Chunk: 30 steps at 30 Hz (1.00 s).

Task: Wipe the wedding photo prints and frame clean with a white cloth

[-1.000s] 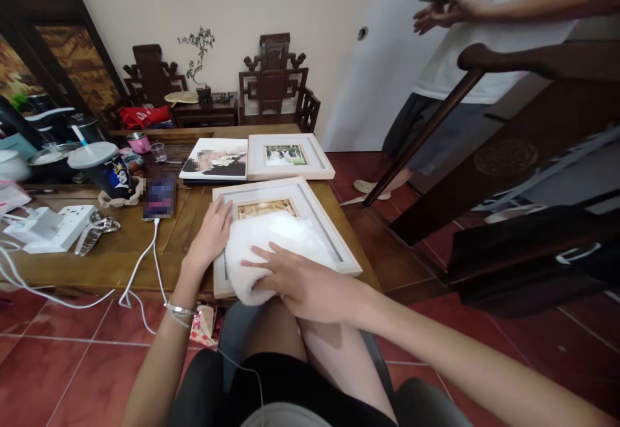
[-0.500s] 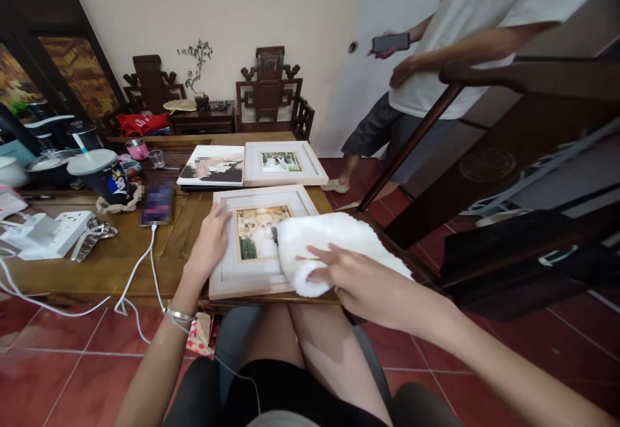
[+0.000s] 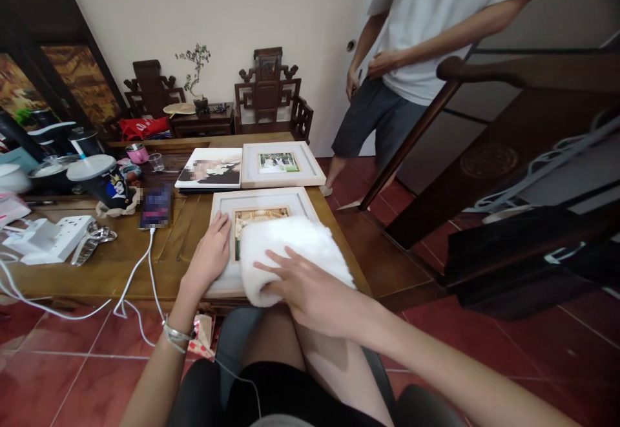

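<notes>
A white-framed photo (image 3: 261, 199) lies flat at the near edge of the wooden table (image 3: 121, 252). My left hand (image 3: 209, 256) rests flat on the frame's left border, fingers together and stretched out. My right hand (image 3: 303, 288) presses a fluffy white cloth (image 3: 285, 249) onto the frame, fingers spread across its near end. The cloth hides most of the picture and the frame's lower right part.
A second white frame (image 3: 279, 163) and a photo book (image 3: 210, 168) lie farther back. A phone (image 3: 155, 207) on a white cable, a power strip (image 3: 65, 232) and a lidded cup (image 3: 99, 178) sit to the left. A person in a white shirt (image 3: 426, 33) stands at the right, beside a dark railing (image 3: 465, 72).
My right hand slid the cloth from the frame's right side back left over the picture. The standing person has lowered the phone and stepped closer.
</notes>
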Tool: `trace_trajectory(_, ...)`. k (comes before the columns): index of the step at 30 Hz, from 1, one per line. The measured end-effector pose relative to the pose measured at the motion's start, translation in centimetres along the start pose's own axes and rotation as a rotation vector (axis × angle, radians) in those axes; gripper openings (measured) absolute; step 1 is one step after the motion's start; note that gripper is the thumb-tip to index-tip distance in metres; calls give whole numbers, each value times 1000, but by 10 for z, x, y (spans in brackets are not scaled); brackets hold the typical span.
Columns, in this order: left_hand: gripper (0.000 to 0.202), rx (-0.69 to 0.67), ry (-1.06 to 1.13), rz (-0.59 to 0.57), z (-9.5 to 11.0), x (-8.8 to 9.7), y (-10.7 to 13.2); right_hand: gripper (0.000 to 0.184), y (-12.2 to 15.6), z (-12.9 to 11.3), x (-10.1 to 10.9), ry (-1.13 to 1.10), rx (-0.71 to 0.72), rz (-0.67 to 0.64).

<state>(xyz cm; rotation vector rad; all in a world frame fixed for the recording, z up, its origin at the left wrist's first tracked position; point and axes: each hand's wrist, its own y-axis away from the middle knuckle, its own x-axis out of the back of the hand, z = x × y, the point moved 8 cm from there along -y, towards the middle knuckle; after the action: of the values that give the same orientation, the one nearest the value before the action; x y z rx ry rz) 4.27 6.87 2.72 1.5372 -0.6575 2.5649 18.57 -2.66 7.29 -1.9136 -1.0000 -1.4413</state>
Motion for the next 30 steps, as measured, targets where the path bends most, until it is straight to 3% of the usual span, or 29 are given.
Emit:
trace_trajectory(4, 46, 0, -5, -68, -1, 2, -1, 46, -19, -10, -3, -12, 62, 7)
trace_trajectory(7, 46, 16, -8, -55, -4, 4, -2, 44, -5, -4, 6, -7, 7, 33)
trace_trajectory(12, 46, -2, 34, -12, -4, 2, -3, 48, 43, 46, 29, 34, -259, -55)
trace_trajectory(15, 47, -2, 30, -9, -3, 1, -3, 52, 47, 85, 55, 99, -354, 57)
trace_trajectory(18, 46, 1, 34, -13, -2, 2, -2, 51, 23, 114, 80, 273, -448, 281)
trace_trajectory(20, 47, 4, 37, -21, -2, 2, -2, 50, -10, 113, 81, 378, -371, 342)
trace_trajectory(23, 47, -6, 30, -26, 2, 5, -3, 41, -73, 87, 58, 435, -63, 275)
trace_trajectory(25, 44, -34, 31, -16, 6, 8, -4, 34, -107, 75, 39, 437, 46, 183)
trace_trajectory(28, 48, -59, 33, -7, 8, 9, -4, 33, -137, 75, 24, 407, 24, 127)
trace_trajectory(30, 54, -40, 30, -21, 3, 6, -4, 31, -139, 85, 21, 393, -46, 127)
